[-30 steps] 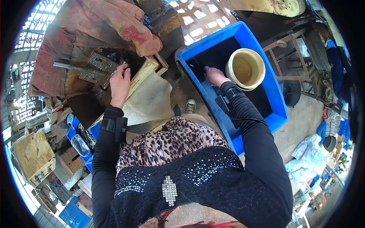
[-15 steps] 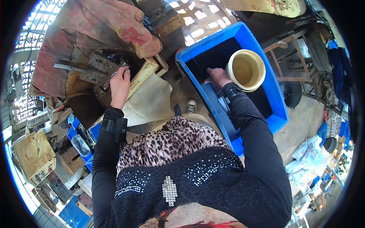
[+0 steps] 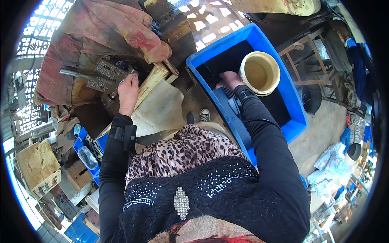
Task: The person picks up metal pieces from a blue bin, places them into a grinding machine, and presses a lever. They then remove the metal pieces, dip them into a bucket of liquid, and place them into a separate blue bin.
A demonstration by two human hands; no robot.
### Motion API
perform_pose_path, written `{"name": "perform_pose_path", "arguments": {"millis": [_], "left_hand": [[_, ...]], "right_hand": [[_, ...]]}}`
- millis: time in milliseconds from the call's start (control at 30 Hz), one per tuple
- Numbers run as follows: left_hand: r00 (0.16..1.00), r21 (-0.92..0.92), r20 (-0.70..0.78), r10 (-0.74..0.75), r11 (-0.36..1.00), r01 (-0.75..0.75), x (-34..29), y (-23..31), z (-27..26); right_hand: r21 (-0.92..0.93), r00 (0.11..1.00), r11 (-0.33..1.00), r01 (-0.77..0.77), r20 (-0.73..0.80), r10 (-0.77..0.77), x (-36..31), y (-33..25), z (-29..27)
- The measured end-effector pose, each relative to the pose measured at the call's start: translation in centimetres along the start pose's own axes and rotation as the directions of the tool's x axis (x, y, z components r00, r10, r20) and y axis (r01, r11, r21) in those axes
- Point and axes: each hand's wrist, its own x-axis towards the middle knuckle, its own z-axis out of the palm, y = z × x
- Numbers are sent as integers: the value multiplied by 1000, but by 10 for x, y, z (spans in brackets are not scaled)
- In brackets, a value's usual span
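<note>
My left hand (image 3: pixel 128 95) is at the wet, dirty machine bed, its fingers curled together by the edge of a speckled metal block (image 3: pixel 106 76). What those fingers hold, if anything, I cannot make out. A metal rod (image 3: pixel 75 73) runs out from the block's far-left side. Over on the right, my right hand (image 3: pixel 230 80) reaches into a blue plastic crate (image 3: pixel 248 34), fingers bent down at a row of thin, ribbed dark pieces (image 3: pixel 230 94). Its fingertips are partly hidden, so its hold is unclear. Beside it in the crate stands a cream bucket (image 3: pixel 259 73) with a brownish inside.
A stained reddish cloth (image 3: pixel 101 28) drapes over the machine. A wooden frame (image 3: pixel 153 81) and a pale sheet (image 3: pixel 160 107) lie between machine and crate. A wooden-framed stand (image 3: pixel 306 60) is beyond the crate, and a cream box (image 3: pixel 38 166) sits at left.
My right hand has shifted slightly left and its fingers sit lower at the ribbed pieces. My left hand stays by the metal block. The whole view has moved a little.
</note>
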Motion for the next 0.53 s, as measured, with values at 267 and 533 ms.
{"name": "perform_pose_path", "arguments": {"millis": [267,533], "left_hand": [[992,-75,-17,123,989,-124,2,-5,4],[996,-49,-31,82,995,-84,3,-25,12]], "right_hand": [[571,999,820,-33,7,35,18,29,41],[477,970,876,73,-238,48,-28,-16,-17]]}}
